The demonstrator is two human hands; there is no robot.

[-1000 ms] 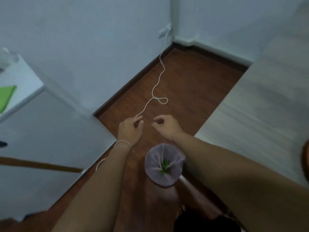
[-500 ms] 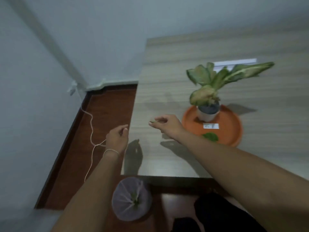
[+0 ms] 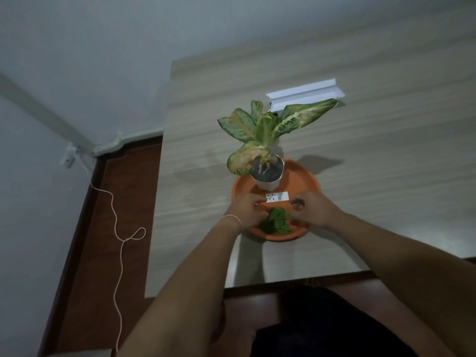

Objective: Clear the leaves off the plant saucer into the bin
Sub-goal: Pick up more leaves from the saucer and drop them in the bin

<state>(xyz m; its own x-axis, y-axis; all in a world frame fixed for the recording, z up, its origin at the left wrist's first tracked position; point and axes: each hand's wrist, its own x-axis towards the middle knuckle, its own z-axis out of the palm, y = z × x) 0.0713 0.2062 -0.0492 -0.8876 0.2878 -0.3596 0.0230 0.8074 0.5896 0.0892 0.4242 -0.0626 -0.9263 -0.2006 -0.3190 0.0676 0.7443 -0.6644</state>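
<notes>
An orange plant saucer (image 3: 304, 180) sits on the pale wooden table (image 3: 195, 161). A white pot with a variegated plant (image 3: 268, 177) stands on its far side. A small pile of green leaves (image 3: 276, 224) lies on the saucer's near side, just below a white label (image 3: 277, 196). My left hand (image 3: 246, 208) rests over the saucer's left rim, its fingers curled onto the left edge of the leaves. My right hand (image 3: 318, 210) is at the pile's right edge with its fingers curled and blurred; whether it holds any leaf is unclear. The bin is out of view.
A white angled strip (image 3: 306, 92) lies on the table behind the plant. A thin white cable (image 3: 117, 228) trails from a wall socket (image 3: 68, 155) across the red-brown floor, left of the table. The table's near edge is just in front of my body.
The view swung from the floor and the lined bin up to the table. Both hands moved right and forward onto the saucer, meeting at the leaf pile.
</notes>
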